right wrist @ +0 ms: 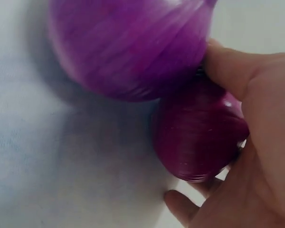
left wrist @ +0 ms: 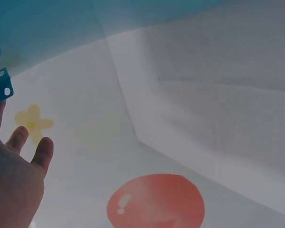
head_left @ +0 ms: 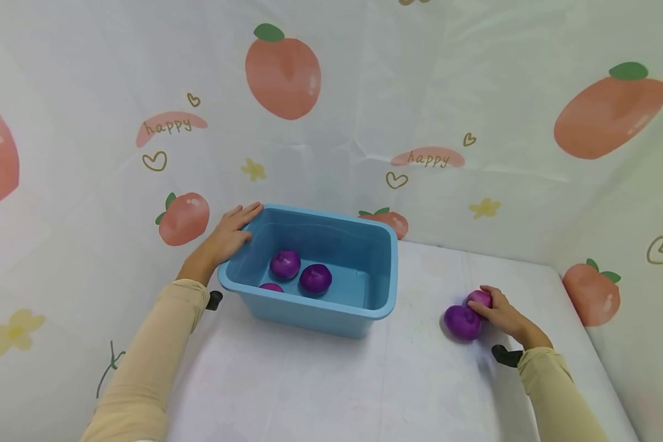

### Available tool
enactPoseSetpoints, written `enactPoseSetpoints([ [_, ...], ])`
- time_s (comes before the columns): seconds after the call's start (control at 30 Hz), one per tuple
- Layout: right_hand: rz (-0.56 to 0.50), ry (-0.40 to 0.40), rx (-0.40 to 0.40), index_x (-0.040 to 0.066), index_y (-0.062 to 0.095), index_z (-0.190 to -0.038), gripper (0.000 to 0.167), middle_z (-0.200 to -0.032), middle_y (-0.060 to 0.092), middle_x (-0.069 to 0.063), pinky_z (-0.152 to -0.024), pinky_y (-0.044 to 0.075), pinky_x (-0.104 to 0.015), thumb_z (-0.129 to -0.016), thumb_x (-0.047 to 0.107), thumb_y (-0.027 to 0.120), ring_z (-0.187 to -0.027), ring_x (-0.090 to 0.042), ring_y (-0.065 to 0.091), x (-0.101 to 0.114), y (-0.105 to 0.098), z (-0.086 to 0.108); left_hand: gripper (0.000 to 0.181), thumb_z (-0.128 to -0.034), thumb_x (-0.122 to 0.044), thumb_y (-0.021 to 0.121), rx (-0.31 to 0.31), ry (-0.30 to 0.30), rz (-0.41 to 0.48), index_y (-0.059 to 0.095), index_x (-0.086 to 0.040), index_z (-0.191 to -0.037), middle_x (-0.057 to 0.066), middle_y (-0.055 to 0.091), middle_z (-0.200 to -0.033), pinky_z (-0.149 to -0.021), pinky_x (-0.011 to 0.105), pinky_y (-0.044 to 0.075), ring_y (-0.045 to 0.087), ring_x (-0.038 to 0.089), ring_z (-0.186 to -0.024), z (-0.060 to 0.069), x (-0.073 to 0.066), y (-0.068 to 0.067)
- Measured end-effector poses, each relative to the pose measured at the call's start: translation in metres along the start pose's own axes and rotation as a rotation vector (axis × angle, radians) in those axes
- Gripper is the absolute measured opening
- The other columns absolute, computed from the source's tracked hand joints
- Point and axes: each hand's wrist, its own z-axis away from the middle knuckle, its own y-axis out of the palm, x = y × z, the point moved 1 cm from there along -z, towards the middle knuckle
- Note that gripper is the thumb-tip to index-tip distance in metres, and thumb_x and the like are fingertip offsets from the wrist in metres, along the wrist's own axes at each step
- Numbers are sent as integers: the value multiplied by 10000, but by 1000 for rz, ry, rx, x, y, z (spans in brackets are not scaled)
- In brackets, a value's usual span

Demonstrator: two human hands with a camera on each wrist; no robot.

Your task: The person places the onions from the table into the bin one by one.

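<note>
My right hand (head_left: 503,314) holds a small red onion (right wrist: 199,133) between thumb and curled fingers, at the right of the white table. Right against it lies a larger red onion (head_left: 462,323), which the thumb seems to touch in the right wrist view. A light blue plastic bin (head_left: 309,310) stands left of them. Inside it lie a red onion (head_left: 285,264), a darker one (head_left: 315,279) and a third (head_left: 272,287), mostly hidden by the front wall. On the bin's left rim rests my left hand (head_left: 226,238), its fingers stretched toward the back corner.
A white cloth wall (head_left: 331,147) printed with fruit, hearts and flowers rises behind the table (head_left: 420,380) and along both sides. The bin stands close to the back wall. Dark straps (head_left: 506,356) sit at both wrists.
</note>
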Motion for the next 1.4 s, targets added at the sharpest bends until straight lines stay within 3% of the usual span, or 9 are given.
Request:
enactPoseSetpoints([
  [0.2, 32, -66, -103, -193, 168, -1512, 814, -1429, 321, -454, -1055, 435, -591, -1019, 306, 582, -1271, -563, 445, 9, -6, -1, 767, -922, -125, 430, 2, -4, -1, 221, -330, -1631, -40, 167, -1733, -1187, 789, 105, 2, 359, -1618, 0, 0, 1],
  [0.3, 40, -117, -157, -169, 205, -1524, 843, -1445, 352, -427, -964, 509, -373, -988, 312, 644, -1260, -531, 486, 20, -14, 0, 770, -922, -123, 436, -1, -8, -1, 218, -324, -1632, -32, 166, -1733, -1183, 793, 104, 0, 366, -1617, 2, -1, 0],
  [0.4, 36, -156, -181, -117, 248, -1543, 865, -1455, 390, -387, -855, 471, -162, -946, 309, 706, -1239, -474, 523, 34, -22, 2, 771, -921, -121, 443, -5, -9, -3, 218, -313, -1634, -20, 168, -1733, -1180, 797, 103, 2, 374, -1616, 3, -1, -1],
  [0.47, 31, -160, -183, -52, 274, -1560, 863, -1457, 426, -344, -808, 434, -95, -928, 320, 729, -1212, -392, 548, 43, -26, 4, 772, -921, -119, 446, -7, -6, -3, 219, -306, -1635, -12, 169, -1733, -1179, 798, 102, 5, 380, -1614, 4, -1, -1],
  [0.63, 11, -181, -195, 72, 330, -1559, 822, -1411, 518, -275, -784, 476, -119, -907, 332, 758, -1060, -116, 565, 69, -32, 8, 772, -920, -117, 446, -5, -8, 7, 221, -309, -1634, -17, 171, -1733, -1181, 795, 103, 4, 377, -1615, 5, 0, 0],
  [0.73, 6, -241, -214, 81, 373, -1532, 777, -1411, 493, -261, -786, 483, -113, -896, 282, 771, -1021, -49, 539, 85, -34, 8, 772, -922, -120, 445, -4, -13, 13, 218, -323, -1632, -31, 168, -1733, -1181, 795, 107, -1, 367, -1617, 5, 0, 0],
  [0.87, 19, -329, -214, 66, 420, -1491, 717, -1424, 432, -247, -800, 487, -103, -886, 219, 773, -1055, -114, 528, 108, -33, 6, 769, -925, -121, 438, -5, -13, 6, 217, -328, -1632, -37, 166, -1733, -1182, 794, 108, -4, 363, -1617, 4, 0, 0],
  [1.07, 14, -390, -149, 119, 418, -1490, 707, -1423, 462, -174, -821, 511, -144, -888, 229, 772, -1092, -216, 552, 144, -29, 2, 759, -928, -125, 436, -8, -10, 1, 229, -325, -1630, -32, 174, -1732, -1183, 792, 107, 1, 367, -1616, 3, -1, -1],
  [1.4, 22, -482, -65, 192, 451, -1479, 549, -1433, 444, -147, -941, 512, -397, -974, 292, 642, -1261, -315, 489, 203, -16, -16, 756, -930, -125, 442, -4, -13, 7, 233, -325, -1628, -42, 174, -1731, -1189, 786, 105, 3, 362, -1617, 2, -1, 0],
])
